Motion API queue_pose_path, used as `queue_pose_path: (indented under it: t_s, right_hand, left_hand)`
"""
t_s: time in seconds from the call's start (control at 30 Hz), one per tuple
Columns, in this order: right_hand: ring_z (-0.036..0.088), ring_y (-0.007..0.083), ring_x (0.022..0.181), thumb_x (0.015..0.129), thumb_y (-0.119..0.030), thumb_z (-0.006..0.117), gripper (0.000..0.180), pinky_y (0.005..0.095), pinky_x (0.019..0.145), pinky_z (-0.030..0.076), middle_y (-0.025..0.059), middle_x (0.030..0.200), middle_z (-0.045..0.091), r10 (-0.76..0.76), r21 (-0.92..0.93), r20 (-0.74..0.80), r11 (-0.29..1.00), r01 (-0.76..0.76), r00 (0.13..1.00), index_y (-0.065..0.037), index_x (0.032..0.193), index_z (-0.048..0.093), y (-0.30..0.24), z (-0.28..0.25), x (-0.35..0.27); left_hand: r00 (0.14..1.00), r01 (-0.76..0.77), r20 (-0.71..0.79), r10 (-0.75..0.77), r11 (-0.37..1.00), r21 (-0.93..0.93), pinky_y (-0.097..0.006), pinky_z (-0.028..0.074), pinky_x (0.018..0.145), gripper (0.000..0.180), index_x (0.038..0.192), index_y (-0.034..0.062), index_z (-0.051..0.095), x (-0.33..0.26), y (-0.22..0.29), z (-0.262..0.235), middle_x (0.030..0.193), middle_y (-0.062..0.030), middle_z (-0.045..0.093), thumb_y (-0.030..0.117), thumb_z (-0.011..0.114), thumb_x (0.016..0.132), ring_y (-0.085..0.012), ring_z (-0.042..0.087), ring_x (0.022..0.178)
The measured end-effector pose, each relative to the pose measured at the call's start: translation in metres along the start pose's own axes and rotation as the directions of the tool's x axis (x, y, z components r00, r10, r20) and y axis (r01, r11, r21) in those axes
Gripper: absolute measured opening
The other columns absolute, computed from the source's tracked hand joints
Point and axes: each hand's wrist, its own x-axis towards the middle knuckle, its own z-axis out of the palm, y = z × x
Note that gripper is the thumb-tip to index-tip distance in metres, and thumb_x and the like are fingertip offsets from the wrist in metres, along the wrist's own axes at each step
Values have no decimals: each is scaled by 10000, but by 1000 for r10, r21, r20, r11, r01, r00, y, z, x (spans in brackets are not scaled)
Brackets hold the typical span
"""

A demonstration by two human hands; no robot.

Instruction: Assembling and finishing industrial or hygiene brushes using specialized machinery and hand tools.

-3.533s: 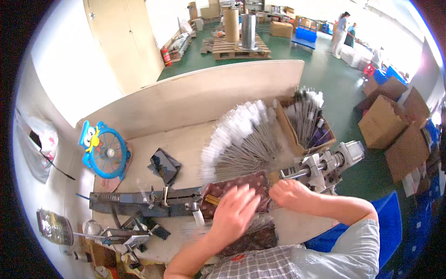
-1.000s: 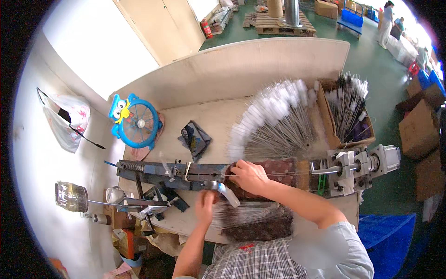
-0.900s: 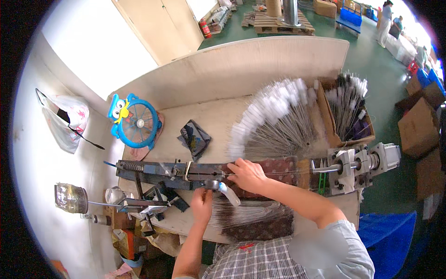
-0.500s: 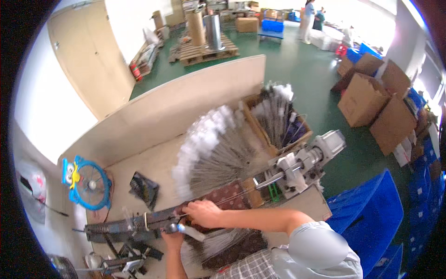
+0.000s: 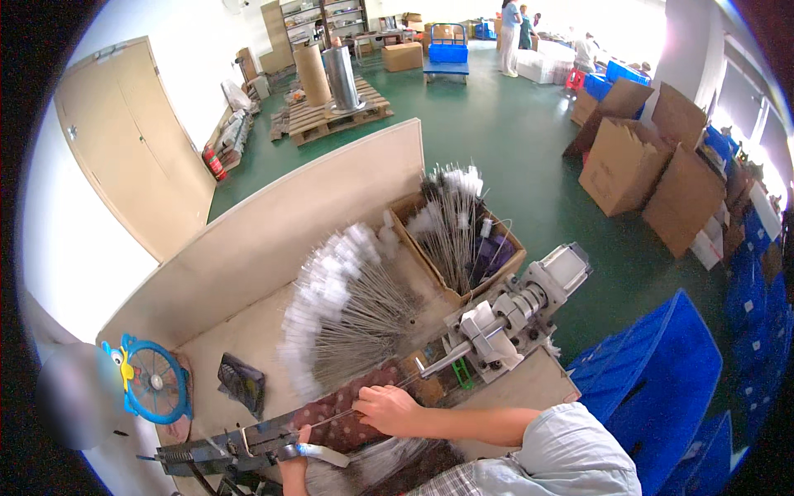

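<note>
My right hand [image 5: 389, 410] is closed around a thin metal wire [image 5: 337, 416], above the dark red spotted mat [image 5: 327, 407]. My left hand [image 5: 295, 469] is at the bench's near edge, by the wire's other end. Its thumb points up and its fingers are bunched; what they hold is hidden. Beside it lies a pale curved handle with a blue ring [image 5: 322, 455]. Left of the hands runs a dark metal rail with a spring [image 5: 178, 455]. White-tipped wire brushes [image 5: 343, 289] lie fanned out beyond my hands.
A motorised clamping machine [image 5: 504, 322] stands at the bench's right end. Behind it, a cardboard box [image 5: 451, 285] holds more wire brushes. A blue fan [image 5: 157, 382] and a black bag [image 5: 241, 383] sit left. Blue bins [image 5: 645, 364] stand right; a low panel [image 5: 281, 219] borders the bench.
My hands have moved apart: the right has drawn away from the left toward the machine, with more wire showing between them. The whole view has also shifted with my head.
</note>
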Motion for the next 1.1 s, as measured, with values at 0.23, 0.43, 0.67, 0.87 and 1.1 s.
queue_pose_path:
  t_s: [0.23, 0.43, 0.67, 0.87, 1.1]
  right_hand:
    - [563, 241, 826, 734, -212, 677, 199, 365, 725, 475, 68, 861, 506, 116, -29, -17, 993, -116, 993, -93, 870, 594, 14, -16, -17]
    - [563, 237, 816, 729, -220, 682, 210, 349, 709, 481, 66, 831, 518, 75, -20, -99, 997, -78, 992, -85, 864, 592, 15, -14, -20]
    - [557, 175, 773, 720, -261, 685, 228, 307, 650, 445, 13, 786, 493, 21, -103, -144, 994, -36, 989, -128, 891, 614, 15, -14, -21]
    - [558, 246, 806, 716, -233, 688, 217, 365, 690, 467, 62, 813, 522, 56, -36, -122, 998, -60, 991, -95, 854, 594, 13, -13, -23]
    - [555, 241, 764, 723, -241, 670, 199, 371, 656, 461, 58, 775, 534, 40, -59, -112, 997, -47, 993, -110, 864, 620, 10, -18, -16]
  left_hand:
    - [988, 132, 68, -141, 984, 123, -321, 407, 854, 300, 1034, 23, 547, -2, 42, -1, 945, -72, 589, 162, 671, 798, -167, 533, 901]
    - [997, 46, 60, -48, 999, 22, -298, 390, 831, 344, 1034, 40, 506, -4, 40, -3, 944, -43, 525, 156, 695, 770, -159, 485, 890]
    - [993, 104, -18, -113, 958, -266, -271, 382, 791, 389, 1043, 40, 505, -5, 54, 6, 866, -7, 448, 72, 715, 718, -127, 445, 819]
    - [957, 284, 189, -218, 826, -486, -273, 435, 764, 463, 1143, 34, 521, -4, 54, -8, 824, -6, 469, 21, 699, 716, -132, 485, 791]
    - [1000, 21, 2, -21, 993, -112, -321, 451, 860, 361, 1029, 24, 586, 8, 19, 5, 987, -99, 623, 186, 746, 749, -204, 580, 955]
